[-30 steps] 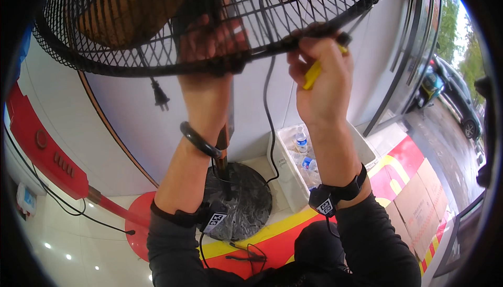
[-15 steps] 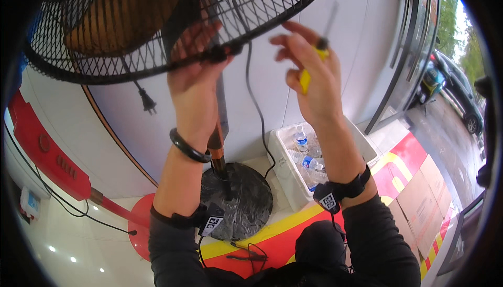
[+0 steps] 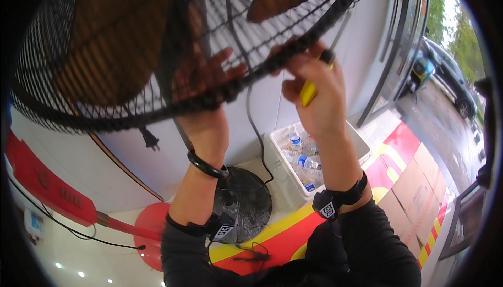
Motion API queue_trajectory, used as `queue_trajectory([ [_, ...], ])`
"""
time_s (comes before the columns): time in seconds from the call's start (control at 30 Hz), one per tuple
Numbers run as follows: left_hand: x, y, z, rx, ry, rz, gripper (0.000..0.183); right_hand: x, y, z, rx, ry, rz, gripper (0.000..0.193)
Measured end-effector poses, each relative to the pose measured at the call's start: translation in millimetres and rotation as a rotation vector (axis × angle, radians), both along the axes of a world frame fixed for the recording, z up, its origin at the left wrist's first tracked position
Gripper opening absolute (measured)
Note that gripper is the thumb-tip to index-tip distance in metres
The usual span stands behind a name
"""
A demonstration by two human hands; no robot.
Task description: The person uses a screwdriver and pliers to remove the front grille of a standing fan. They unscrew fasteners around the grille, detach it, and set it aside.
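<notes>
Since 0.5 s ago, fan guard (image 3: 157,51) has swung closer & fills more of the top of view; both hands have risen w/ it. Left hand (image 3: 207,85) sits behind the black mesh, fingers spread, palm against the guard's rim. Right hand (image 3: 314,93) is closed round a yellow-handled screwdriver (image 3: 309,92), tip at the rim. Below: round fan base (image 3: 243,206), white bin of water bottles (image 3: 301,161) beside it.

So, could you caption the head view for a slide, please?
Both hands at a black fan guard: left hand on its rim, right hand holding a yellow-handled screwdriver.
</notes>
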State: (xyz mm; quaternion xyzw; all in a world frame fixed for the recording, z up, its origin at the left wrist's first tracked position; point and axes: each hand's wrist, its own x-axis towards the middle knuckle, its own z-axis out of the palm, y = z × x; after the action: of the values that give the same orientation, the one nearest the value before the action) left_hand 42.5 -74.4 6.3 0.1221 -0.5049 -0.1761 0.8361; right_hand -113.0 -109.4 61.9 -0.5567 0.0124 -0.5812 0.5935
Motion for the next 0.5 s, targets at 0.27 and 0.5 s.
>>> queue_trajectory([
  [0.27, -20, 3, 5, 0.072, 0.057, 0.117, 0.044, 2, 38, 7, 0.084, 0.118, -0.221, 0.014],
  [0.5, -8, 8, 16, -0.098, 0.227, -0.751, 0.043, -4, 52, 22, 0.133, 0.235, -0.350, 0.014],
])
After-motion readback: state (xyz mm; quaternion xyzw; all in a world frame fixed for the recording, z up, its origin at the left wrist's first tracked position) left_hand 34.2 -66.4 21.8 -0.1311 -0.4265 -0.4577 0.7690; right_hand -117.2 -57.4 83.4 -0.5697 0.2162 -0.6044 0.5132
